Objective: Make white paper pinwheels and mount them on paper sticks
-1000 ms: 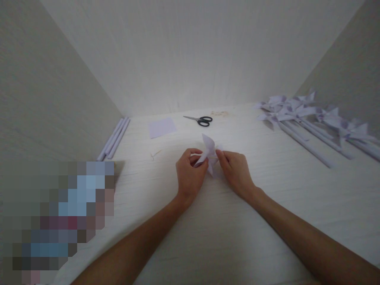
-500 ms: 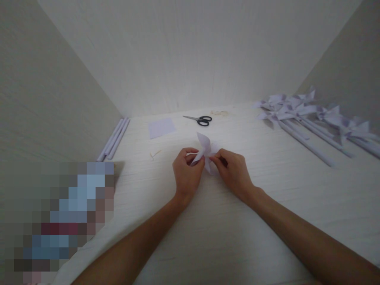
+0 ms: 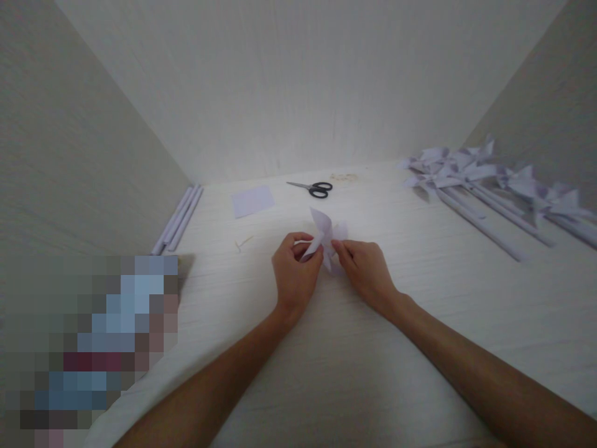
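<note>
A pale paper pinwheel [image 3: 321,219] with curled blades is held above the table between my two hands. My left hand [image 3: 297,270] is closed on its left side, thumb and fingers pinching a folded blade near the centre. At its right side, my right hand [image 3: 368,267] is closed in a pinch, thumb against the bent forefinger. Whatever lies between those right fingertips is hidden. Part of the pinwheel shows behind the right fingers.
Black-handled scissors [image 3: 319,189] lie beyond my hands, with a square paper sheet [image 3: 253,202] to their left. Several rolled paper sticks [image 3: 184,218] rest at the left wall. Finished-looking pinwheels on sticks [image 3: 466,177] are piled at the right. Thin tan strands [image 3: 243,242] lie left of my hands.
My right fingertips have shifted slightly up and closed more tightly beside the pinwheel's centre. The left hand keeps its hold almost unmoved.
</note>
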Tool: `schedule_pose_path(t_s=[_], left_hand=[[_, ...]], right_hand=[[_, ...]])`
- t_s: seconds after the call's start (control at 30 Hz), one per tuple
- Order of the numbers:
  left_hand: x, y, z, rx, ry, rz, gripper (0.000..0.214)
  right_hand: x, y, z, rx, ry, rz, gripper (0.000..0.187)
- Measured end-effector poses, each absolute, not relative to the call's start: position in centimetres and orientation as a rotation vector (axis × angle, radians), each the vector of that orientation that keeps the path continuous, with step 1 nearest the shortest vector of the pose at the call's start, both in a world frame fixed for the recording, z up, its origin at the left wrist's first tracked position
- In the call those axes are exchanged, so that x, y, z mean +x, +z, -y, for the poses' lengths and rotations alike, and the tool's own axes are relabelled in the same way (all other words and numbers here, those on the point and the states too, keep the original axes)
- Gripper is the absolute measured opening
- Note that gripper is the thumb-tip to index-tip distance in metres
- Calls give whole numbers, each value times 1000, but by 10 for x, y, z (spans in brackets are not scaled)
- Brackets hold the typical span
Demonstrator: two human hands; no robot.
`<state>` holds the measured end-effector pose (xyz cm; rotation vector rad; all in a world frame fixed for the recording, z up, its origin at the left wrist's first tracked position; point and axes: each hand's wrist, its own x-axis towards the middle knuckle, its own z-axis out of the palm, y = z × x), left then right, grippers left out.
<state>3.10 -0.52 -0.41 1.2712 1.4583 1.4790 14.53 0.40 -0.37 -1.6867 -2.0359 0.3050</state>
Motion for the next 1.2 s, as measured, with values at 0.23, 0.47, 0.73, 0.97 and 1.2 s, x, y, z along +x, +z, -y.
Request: schedule_pose_path(t_s=[0.23, 0.47, 0.73, 0.97, 1.2], left_hand=[[33, -4, 7, 1376, 1443, -1497, 14], [33, -6, 7, 1368, 1448, -1474, 14], [32, -5, 5, 1318, 1412, -1491, 15], [31, -6, 5, 1329, 1451, -1505, 15], [32, -6, 6, 1383, 1477, -1513, 13]], right_hand=[[142, -3, 2, -1844, 2, 2143, 40], [143, -3, 2, -1752, -11, 2126, 27], [147, -8, -2, -1512, 94, 2072, 20], [152, -5, -2, -1573, -2, 2151, 32], [147, -4, 2, -1762, -168, 2196, 43]])
